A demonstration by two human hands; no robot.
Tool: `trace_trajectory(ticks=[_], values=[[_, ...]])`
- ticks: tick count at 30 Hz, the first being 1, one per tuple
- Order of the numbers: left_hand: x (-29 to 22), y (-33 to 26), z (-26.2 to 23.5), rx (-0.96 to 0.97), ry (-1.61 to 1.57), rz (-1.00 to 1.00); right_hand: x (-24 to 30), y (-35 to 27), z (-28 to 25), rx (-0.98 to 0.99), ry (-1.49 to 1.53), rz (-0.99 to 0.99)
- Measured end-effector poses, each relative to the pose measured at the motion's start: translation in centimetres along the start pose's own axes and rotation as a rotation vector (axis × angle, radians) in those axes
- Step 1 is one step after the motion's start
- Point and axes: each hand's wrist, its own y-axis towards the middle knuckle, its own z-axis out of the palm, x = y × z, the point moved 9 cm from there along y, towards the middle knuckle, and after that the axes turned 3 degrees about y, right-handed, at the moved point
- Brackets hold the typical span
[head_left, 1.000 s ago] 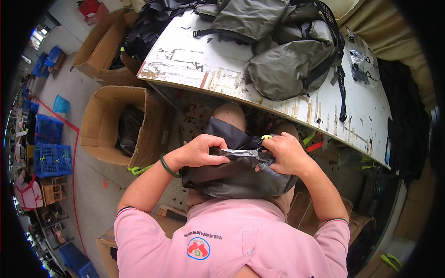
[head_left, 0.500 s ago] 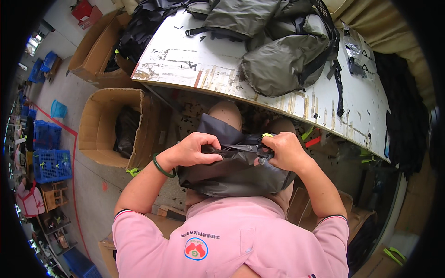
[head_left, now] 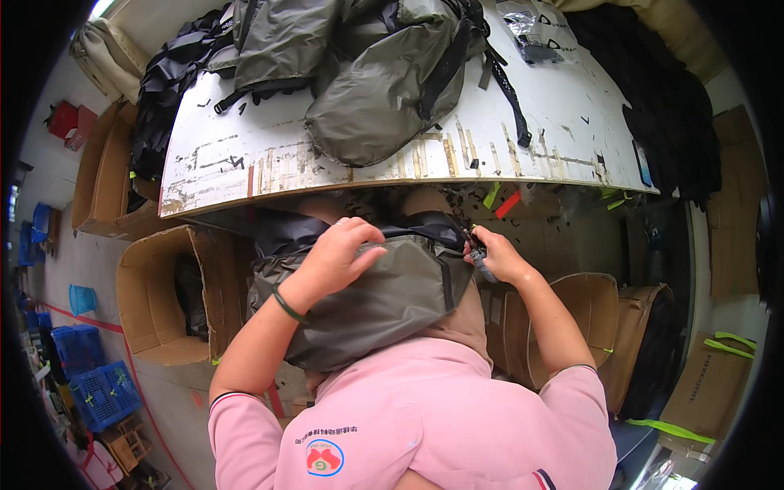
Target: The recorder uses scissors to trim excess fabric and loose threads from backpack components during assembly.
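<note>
Across my lap lies a grey-olive fabric bag [head_left: 376, 298] with a dark strip along its right side and dark cloth at its far edge. My left hand [head_left: 336, 255] hovers over or rests on its upper left part, fingers curved and thumb apart, with nothing visible between them; I cannot tell whether it touches the fabric. In my right hand [head_left: 500, 255] is a pair of scissors [head_left: 478, 261], held just beyond the bag's right edge. Their grey handle shows below my fingers, while the blades are hard to make out.
Ahead stands a white, worn table [head_left: 563, 122] bearing more grey-olive bags [head_left: 367, 98], straps and a clear plastic package [head_left: 535, 33]. An open cardboard box [head_left: 159, 302] stands at left, several more boxes [head_left: 572, 318] at right. Blue crates [head_left: 106, 396] sit far left.
My hands have moved apart, and the scissors have come away from the bag's edge to the right. The bag now lies more spread out. My view has shifted to the right.
</note>
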Motion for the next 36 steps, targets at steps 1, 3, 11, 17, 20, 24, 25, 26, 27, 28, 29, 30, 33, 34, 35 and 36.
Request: trace_trajectory(ticks=[1,3,11,17,20,24,25,26,27,28,29,30,33,34,35,36], values=[[-0.3,1.4,2.4,0.016,-0.018,0.029,-0.3,-0.1,0.3,-0.007,0.007,0.004],[0.0,3.6,6.6,0.053,0.132,0.020,-0.3,-0.4,0.5,-0.035,-0.083,-0.025],[0.2,3.9,12.4,0.408,-0.053,-0.135,4.3,-4.4,-3.2,-0.083,0.240,-0.031],[-3.1,4.1,10.8,0.206,-0.106,0.121,5.2,-5.6,-4.5,-0.077,0.233,-0.051],[-2.5,3.7,10.1,0.181,-0.672,-0.095,4.8,-6.2,-4.6,-0.050,0.215,-0.040],[-1.7,2.4,11.1,0.256,-1.024,-0.316,6.6,-6.5,-4.5,-0.019,0.231,-0.045],[-2.4,2.4,10.9,0.305,-0.912,-0.333,7.0,-6.5,-4.5,-0.004,0.232,-0.039],[-2.7,2.4,11.0,0.353,-0.800,-0.349,7.3,-6.5,-4.5,0.011,0.234,-0.033],[-2.8,2.5,11.2,0.349,-0.803,-0.349,7.3,-6.5,-4.4,0.014,0.230,-0.033],[-3.0,2.6,11.5,0.374,-0.721,-0.321,7.9,-6.5,-4.6,0.003,0.157,-0.098],[-3.1,2.7,11.8,0.398,-0.640,-0.292,8.5,-6.6,-4.7,-0.008,0.084,-0.162],[-2.8,2.5,12.6,0.433,-0.724,-0.316,8.7,-6.6,-4.9,-0.004,0.082,-0.164],[-2.0,1.8,13.5,0.412,-0.961,-0.414,10.6,-6.8,-6.2,0.030,-0.327,-0.273],[-1.9,1.8,13.5,0.411,-0.963,-0.415,11.3,-7.0,-6.8,0.021,-0.475,-0.317],[-1.8,1.5,13.7,0.449,-0.985,-0.454,11.7,-7.1,-7.1,0.012,-0.622,-0.361],[-1.9,1.3,14.0,0.488,-1.009,-0.491,11.7,-7.1,-7.4,0.015,-0.651,-0.370]])
